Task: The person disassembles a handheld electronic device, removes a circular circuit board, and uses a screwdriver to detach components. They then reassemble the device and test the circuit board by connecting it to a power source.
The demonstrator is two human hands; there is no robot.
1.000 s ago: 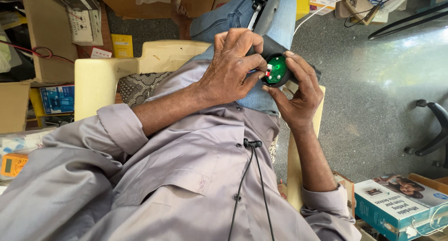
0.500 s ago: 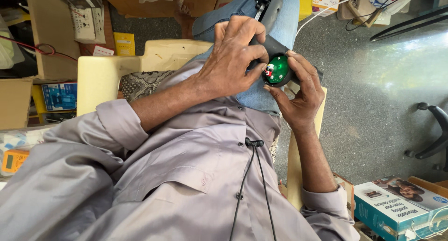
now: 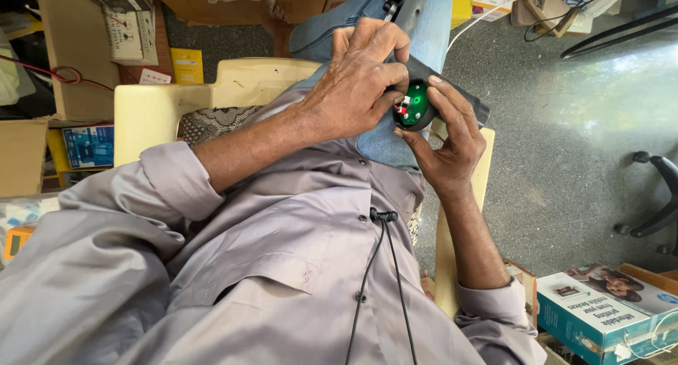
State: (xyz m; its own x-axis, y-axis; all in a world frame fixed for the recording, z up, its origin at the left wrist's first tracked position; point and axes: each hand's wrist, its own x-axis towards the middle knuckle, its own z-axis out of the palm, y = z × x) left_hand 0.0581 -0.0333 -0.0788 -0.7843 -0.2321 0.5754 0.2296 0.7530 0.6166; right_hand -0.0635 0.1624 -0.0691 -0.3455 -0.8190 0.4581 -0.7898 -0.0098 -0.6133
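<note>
I sit on a cream plastic chair (image 3: pixel 152 107) and look down at my lap. My right hand (image 3: pixel 448 142) cups a black handheld device with a round open end, where a green circuit board (image 3: pixel 415 105) with small red parts shows. The black body (image 3: pixel 452 90) of the device runs up to the right across my jeans (image 3: pixel 381 142). My left hand (image 3: pixel 357 82) lies over the device from the left, fingers curled on its rim, fingertips at the green board. Whether the fingers pinch a small part there I cannot tell.
A printed cardboard box (image 3: pixel 611 308) lies at the lower right. Cardboard cartons and papers (image 3: pixel 127 33) are stacked at the upper left. A black chair base (image 3: pixel 657 195) stands on the grey floor at the right. A black cable with a clip (image 3: pixel 381 217) hangs down my shirt.
The view has shifted slightly. My left fingers have shifted a little over the rim of the device. Both hands stay on it.
</note>
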